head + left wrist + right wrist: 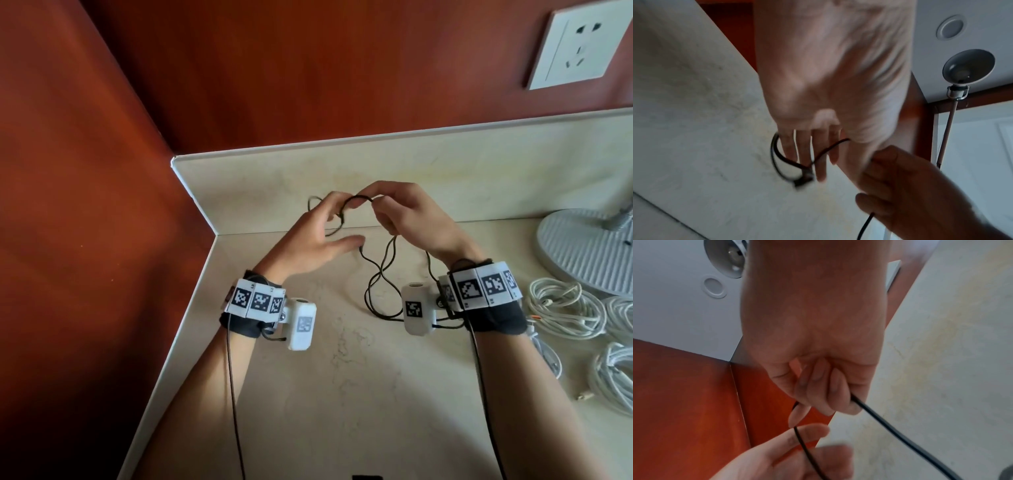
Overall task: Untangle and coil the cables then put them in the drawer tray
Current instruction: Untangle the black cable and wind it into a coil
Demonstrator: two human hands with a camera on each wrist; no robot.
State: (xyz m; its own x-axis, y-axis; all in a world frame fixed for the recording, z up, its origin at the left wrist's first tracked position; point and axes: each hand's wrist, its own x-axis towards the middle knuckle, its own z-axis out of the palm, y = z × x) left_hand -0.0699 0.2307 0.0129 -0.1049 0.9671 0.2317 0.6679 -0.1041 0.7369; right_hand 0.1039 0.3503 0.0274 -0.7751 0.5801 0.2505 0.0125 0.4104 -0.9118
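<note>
A thin black cable [380, 274] hangs between both hands above the marble counter [342, 394], and its slack lies in loose loops on the stone. My left hand [329, 222] has its fingers stretched out, with loops of the cable [777, 155] wound round them [813, 154] and the thumb held apart. A small plug end dangles below those fingers. My right hand [376, 205] pinches the cable just right of the left fingers. In the right wrist view its curled fingers [824, 394] hold the cable [890, 423], which runs off down to the right. No drawer tray is in view.
Several bundles of white cable [565, 308] lie at the right of the counter, next to a round grey lamp base [589, 250]. A wall socket [582, 48] sits on the red-brown wall. A low backsplash borders the counter at the back and left.
</note>
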